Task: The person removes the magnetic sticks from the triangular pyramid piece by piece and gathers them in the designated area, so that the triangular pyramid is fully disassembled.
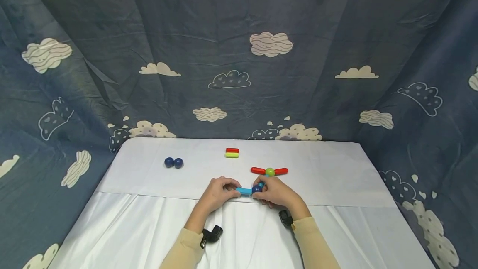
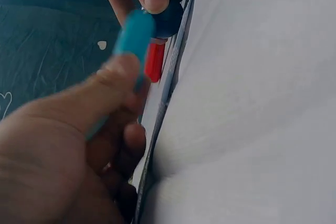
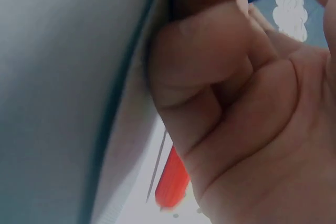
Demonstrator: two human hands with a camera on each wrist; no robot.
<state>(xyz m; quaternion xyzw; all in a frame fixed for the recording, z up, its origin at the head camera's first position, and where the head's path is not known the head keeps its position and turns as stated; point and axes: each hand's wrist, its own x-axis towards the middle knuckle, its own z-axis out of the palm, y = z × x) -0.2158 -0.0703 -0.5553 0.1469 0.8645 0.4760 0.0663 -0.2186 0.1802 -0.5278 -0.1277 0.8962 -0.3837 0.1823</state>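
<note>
My left hand [image 1: 217, 194] pinches a light blue rod [image 1: 245, 191] between thumb and fingers. The rod's free end meets a dark blue ball [image 1: 257, 189], which my right hand [image 1: 278, 192] holds with its fingertips. Another light blue piece [image 1: 261, 184] runs from that ball toward a lime green ball [image 1: 270, 172], partly covered by the right fingers. Two red rods, a left one [image 1: 258, 170] and a right one [image 1: 281, 171], stick out from either side of the green ball. In the left wrist view, the rod [image 2: 137, 32] overlaps the dark ball [image 2: 171, 20].
Two dark blue balls, one [image 1: 169, 162] beside the other [image 1: 178, 162], lie at the back left of the white-covered table [image 1: 130, 173]. A short red rod [image 1: 232, 150] and a yellow-green rod [image 1: 232, 155] lie side by side near the back. A cloud-patterned curtain [image 1: 231, 20] hangs behind.
</note>
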